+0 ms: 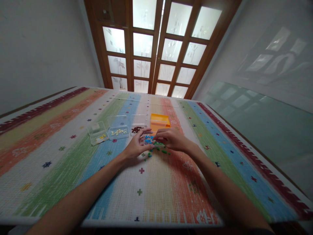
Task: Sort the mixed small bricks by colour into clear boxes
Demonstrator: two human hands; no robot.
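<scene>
A small clear box with blue pieces (147,141) and green pieces in it lies between my hands. My left hand (137,144) grips the box's left side, thumb at the near edge and fingers at the far edge. Over the box's right part is my right hand (168,138), its fingers pinched together and pointing down into it; whatever they hold is too small to make out. Loose green pieces (164,151) and a few blue ones are scattered on the cloth just in front of the box.
Behind the hands sits an open orange box (168,121). To the left stand open clear boxes with dark brown pieces (137,129), cream pieces (119,132) and yellow pieces (102,137). A striped cloth (156,195) covers the table; walls and glazed doors lie beyond.
</scene>
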